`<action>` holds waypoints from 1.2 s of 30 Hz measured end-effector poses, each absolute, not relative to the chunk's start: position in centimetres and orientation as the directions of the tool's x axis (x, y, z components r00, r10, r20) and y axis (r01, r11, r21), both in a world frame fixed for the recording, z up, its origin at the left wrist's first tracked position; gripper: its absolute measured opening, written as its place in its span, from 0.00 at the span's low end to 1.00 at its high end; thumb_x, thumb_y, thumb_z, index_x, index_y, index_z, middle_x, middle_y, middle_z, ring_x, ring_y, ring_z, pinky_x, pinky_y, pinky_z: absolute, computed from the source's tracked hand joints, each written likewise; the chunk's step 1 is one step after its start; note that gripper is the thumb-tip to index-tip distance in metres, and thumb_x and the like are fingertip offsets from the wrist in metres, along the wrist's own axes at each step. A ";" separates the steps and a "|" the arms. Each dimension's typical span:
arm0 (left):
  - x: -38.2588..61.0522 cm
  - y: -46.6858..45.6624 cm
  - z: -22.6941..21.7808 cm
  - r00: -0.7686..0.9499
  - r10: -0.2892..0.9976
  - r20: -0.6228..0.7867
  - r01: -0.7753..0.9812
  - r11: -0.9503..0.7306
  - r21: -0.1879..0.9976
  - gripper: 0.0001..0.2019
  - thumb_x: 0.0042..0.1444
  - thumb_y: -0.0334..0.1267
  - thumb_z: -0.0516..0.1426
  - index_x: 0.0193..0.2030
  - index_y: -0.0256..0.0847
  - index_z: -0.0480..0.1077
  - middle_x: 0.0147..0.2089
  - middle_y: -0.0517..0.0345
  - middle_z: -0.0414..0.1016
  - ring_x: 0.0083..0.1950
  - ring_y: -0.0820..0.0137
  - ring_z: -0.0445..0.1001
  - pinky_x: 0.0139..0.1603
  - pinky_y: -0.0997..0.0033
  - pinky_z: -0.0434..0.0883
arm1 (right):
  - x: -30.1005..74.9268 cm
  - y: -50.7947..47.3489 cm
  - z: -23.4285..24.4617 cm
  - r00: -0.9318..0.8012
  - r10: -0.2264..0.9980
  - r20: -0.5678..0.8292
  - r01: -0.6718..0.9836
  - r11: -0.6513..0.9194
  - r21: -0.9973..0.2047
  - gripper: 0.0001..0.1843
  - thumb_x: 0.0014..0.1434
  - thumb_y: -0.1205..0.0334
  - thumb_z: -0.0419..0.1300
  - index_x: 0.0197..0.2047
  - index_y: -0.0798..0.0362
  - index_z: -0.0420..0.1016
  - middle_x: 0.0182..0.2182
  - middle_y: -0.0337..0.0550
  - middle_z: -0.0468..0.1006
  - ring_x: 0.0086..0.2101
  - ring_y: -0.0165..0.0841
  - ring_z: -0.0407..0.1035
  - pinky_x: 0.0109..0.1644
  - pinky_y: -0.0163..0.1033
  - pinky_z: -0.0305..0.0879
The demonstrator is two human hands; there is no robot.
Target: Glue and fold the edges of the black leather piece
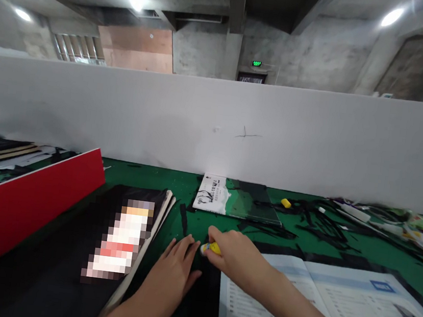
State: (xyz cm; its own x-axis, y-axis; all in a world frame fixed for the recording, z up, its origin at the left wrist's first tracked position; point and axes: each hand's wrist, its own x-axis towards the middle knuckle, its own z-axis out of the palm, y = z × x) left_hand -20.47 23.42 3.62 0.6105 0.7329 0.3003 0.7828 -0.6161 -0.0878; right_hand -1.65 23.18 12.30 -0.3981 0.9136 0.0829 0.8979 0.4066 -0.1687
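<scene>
Yellow tube point(213, 248), far end hidden inside right hand point(231, 252).

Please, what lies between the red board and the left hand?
A black-covered stack lies beside the red board, then a strip of green table next to the left hand, as the head view shows.

A white partition point(314, 140) is bordered below by a green tabletop point(147, 175), and a red divider point(31, 208) is set before the partition's left part. Beyond and above the partition, a concrete wall point(304, 57) is seen, with a lit green sign point(256, 64) over the partition's middle, a brownish panel point(136, 46) over its left half, and bright lamps point(137, 3) overhead.
</scene>
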 end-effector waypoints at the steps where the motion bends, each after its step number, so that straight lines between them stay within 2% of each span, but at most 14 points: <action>1: -20.5 23.4 3.6 0.604 0.738 0.300 0.787 -0.611 -0.084 0.23 0.58 0.40 0.56 0.59 0.33 0.62 0.58 0.40 0.68 0.59 0.56 0.68 0.58 0.51 0.67 | -1.7 23.2 12.2 -0.382 0.920 0.088 0.906 0.392 -0.159 0.07 0.62 0.57 0.54 0.40 0.50 0.67 0.29 0.42 0.77 0.29 0.37 0.73 0.24 0.37 0.43; 3: -20.5 23.4 3.4 0.592 0.745 0.307 0.795 -0.602 -0.070 0.23 0.59 0.40 0.55 0.59 0.34 0.61 0.58 0.40 0.68 0.59 0.56 0.68 0.58 0.51 0.67 | -1.8 23.3 12.1 -0.367 0.926 0.090 0.914 0.376 -0.149 0.07 0.62 0.57 0.54 0.39 0.51 0.67 0.28 0.43 0.77 0.29 0.38 0.73 0.24 0.37 0.42; 7: -20.4 23.3 3.5 0.584 0.752 0.305 0.798 -0.601 -0.046 0.22 0.59 0.40 0.53 0.59 0.36 0.61 0.59 0.40 0.67 0.59 0.55 0.67 0.58 0.51 0.66 | -1.8 23.3 12.1 -0.369 0.926 0.084 0.910 0.378 -0.168 0.07 0.61 0.55 0.55 0.39 0.49 0.67 0.28 0.40 0.77 0.29 0.37 0.73 0.25 0.36 0.45; 11: -20.2 23.2 4.1 0.572 0.771 0.280 0.808 -0.589 -0.027 0.21 0.58 0.38 0.55 0.58 0.34 0.62 0.58 0.40 0.68 0.58 0.54 0.68 0.58 0.50 0.66 | -1.7 23.4 12.0 -0.332 0.939 0.092 0.924 0.343 -0.170 0.08 0.62 0.56 0.53 0.41 0.50 0.66 0.29 0.44 0.77 0.30 0.39 0.73 0.26 0.37 0.44; 15: -20.1 23.0 4.6 0.583 0.759 0.288 0.791 -0.612 0.012 0.16 0.59 0.36 0.52 0.54 0.42 0.63 0.56 0.47 0.68 0.59 0.56 0.67 0.59 0.49 0.65 | -1.5 23.5 12.0 -0.341 0.937 0.075 0.914 0.349 -0.206 0.08 0.61 0.54 0.55 0.37 0.49 0.66 0.28 0.40 0.76 0.31 0.37 0.72 0.26 0.36 0.46; 19: -20.1 22.9 4.8 0.581 0.762 0.285 0.792 -0.610 0.015 0.15 0.59 0.34 0.52 0.53 0.50 0.64 0.57 0.51 0.66 0.57 0.56 0.69 0.57 0.49 0.66 | -1.2 23.7 12.3 -0.303 0.949 0.083 0.923 0.314 -0.221 0.07 0.61 0.56 0.53 0.38 0.50 0.66 0.29 0.43 0.76 0.31 0.38 0.71 0.27 0.36 0.46; 24: -20.1 22.8 4.8 0.590 0.760 0.272 0.784 -0.620 0.034 0.15 0.59 0.33 0.53 0.53 0.48 0.63 0.57 0.50 0.65 0.59 0.56 0.67 0.58 0.47 0.64 | -0.7 23.7 12.7 -0.308 0.951 0.033 0.918 0.306 -0.251 0.06 0.57 0.56 0.57 0.34 0.49 0.67 0.26 0.40 0.74 0.31 0.36 0.70 0.27 0.34 0.46; 30: -20.1 22.9 4.7 0.584 0.761 0.281 0.786 -0.618 0.039 0.13 0.59 0.34 0.53 0.51 0.47 0.64 0.56 0.51 0.65 0.59 0.57 0.67 0.58 0.47 0.64 | -0.7 23.5 13.1 -0.289 0.957 0.035 0.931 0.289 -0.225 0.06 0.59 0.57 0.55 0.37 0.51 0.67 0.28 0.43 0.74 0.29 0.37 0.69 0.26 0.36 0.43; 33: -20.1 22.9 4.8 0.594 0.761 0.261 0.783 -0.621 0.032 0.14 0.59 0.34 0.54 0.52 0.46 0.64 0.57 0.49 0.65 0.59 0.56 0.67 0.58 0.48 0.64 | -0.7 23.3 13.2 -0.342 0.939 0.013 0.911 0.335 -0.242 0.05 0.56 0.58 0.58 0.34 0.49 0.67 0.26 0.39 0.73 0.29 0.35 0.69 0.25 0.35 0.44; 36: -20.2 22.9 4.7 0.588 0.764 0.265 0.788 -0.615 0.026 0.14 0.59 0.34 0.54 0.52 0.45 0.64 0.57 0.49 0.65 0.59 0.56 0.67 0.58 0.48 0.64 | -0.8 23.4 13.3 -0.343 0.939 0.009 0.909 0.334 -0.247 0.06 0.58 0.56 0.56 0.36 0.49 0.67 0.26 0.39 0.74 0.30 0.35 0.69 0.26 0.35 0.45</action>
